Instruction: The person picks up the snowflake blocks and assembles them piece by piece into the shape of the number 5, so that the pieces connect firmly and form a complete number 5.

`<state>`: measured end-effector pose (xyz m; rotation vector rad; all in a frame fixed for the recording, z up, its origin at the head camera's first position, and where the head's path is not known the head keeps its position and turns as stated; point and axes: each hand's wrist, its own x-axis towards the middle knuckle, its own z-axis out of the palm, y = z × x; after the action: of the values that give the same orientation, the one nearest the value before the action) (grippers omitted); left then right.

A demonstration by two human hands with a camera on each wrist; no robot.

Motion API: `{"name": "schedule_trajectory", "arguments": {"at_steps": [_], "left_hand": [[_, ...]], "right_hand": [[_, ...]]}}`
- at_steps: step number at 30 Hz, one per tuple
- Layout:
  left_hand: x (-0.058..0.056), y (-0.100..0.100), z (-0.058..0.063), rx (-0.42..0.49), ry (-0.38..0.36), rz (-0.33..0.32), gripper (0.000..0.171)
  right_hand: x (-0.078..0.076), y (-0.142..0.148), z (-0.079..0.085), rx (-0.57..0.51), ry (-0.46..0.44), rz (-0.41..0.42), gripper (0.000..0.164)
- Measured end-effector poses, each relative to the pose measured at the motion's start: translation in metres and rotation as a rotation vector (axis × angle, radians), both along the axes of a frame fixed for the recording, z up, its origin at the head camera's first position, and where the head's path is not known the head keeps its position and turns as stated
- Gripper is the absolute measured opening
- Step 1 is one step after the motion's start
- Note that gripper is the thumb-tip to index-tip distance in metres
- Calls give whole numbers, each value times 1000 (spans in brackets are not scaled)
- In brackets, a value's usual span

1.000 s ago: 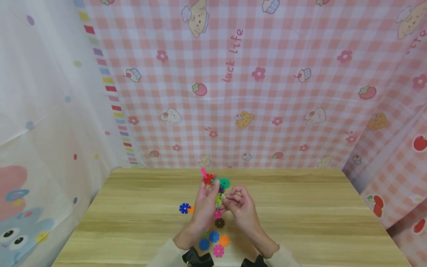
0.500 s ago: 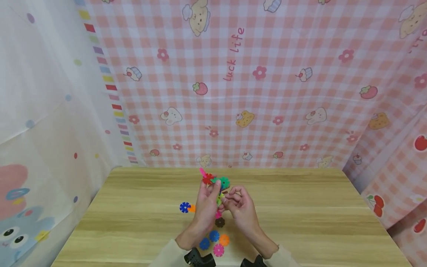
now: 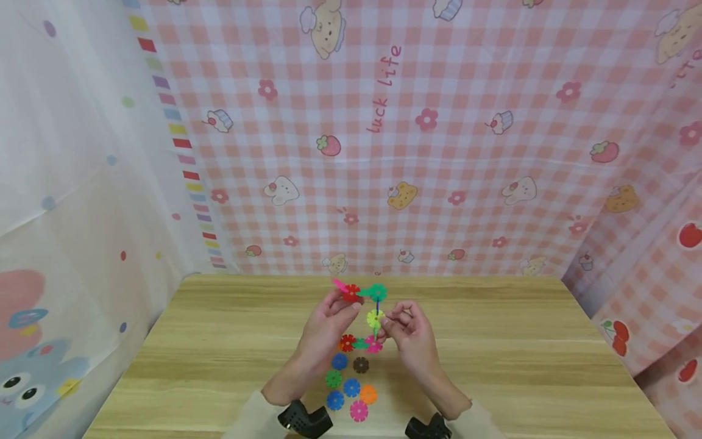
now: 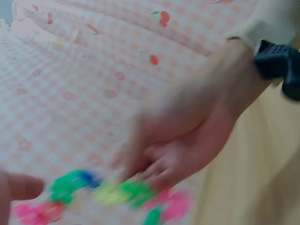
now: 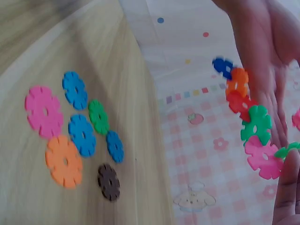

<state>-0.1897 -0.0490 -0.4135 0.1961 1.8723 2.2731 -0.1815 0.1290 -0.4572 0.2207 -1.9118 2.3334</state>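
Note:
A chain of notched plastic snowflake discs hangs between the hands in the head view. My right hand (image 3: 414,335) pinches it by the yellow-green disc (image 3: 375,318) on its right side. My left hand (image 3: 320,332) is beside the upper red disc (image 3: 351,293), its fingers fairly straight and its thumb apart. Above, a teal disc (image 3: 378,292) joins the red one; below are a pink disc (image 3: 374,344) and another red disc (image 3: 347,342). The right wrist view shows this lower arm running on to an orange disc (image 5: 237,82) and a dark blue one (image 5: 222,68).
Loose discs lie on the wooden table (image 3: 493,366) below the hands: brown (image 3: 361,365), green (image 3: 333,378), orange (image 3: 368,394), pink (image 3: 359,411) and several blue ones. Behind the table hangs a pink checked cloth (image 3: 439,158), with a white cloth (image 3: 82,183) on the left.
My left hand has moved left, away from the chain's middle. The right hand has shifted slightly right with the chain, which now shows spread out; more loose discs are uncovered.

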Motion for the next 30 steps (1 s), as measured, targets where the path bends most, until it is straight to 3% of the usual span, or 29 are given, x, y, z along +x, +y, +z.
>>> {"name": "schedule_trajectory", "arguments": {"at_steps": [5, 9, 13, 18, 23, 30], "left_hand": [[-2, -24, 4, -263, 65, -46, 54], [-5, -34, -1, -339, 72, -120, 55], [-10, -35, -9, -320, 53, -181, 47], [-19, -33, -24, -278, 20, -204, 40], [-22, -27, -37, -261, -20, -198, 43], [-21, -18, -45, -259, -36, -155, 46]], "right_hand": [[-2, 10, 2, 16, -10, -1, 19], [-1, 14, 1, 40, -34, 20, 18], [0, 11, -4, 65, -68, 66, 16], [-1, 7, -14, 107, -73, 127, 14], [-2, 7, -26, 139, -88, 166, 17], [-4, 3, -39, 117, -81, 236, 20]]}}
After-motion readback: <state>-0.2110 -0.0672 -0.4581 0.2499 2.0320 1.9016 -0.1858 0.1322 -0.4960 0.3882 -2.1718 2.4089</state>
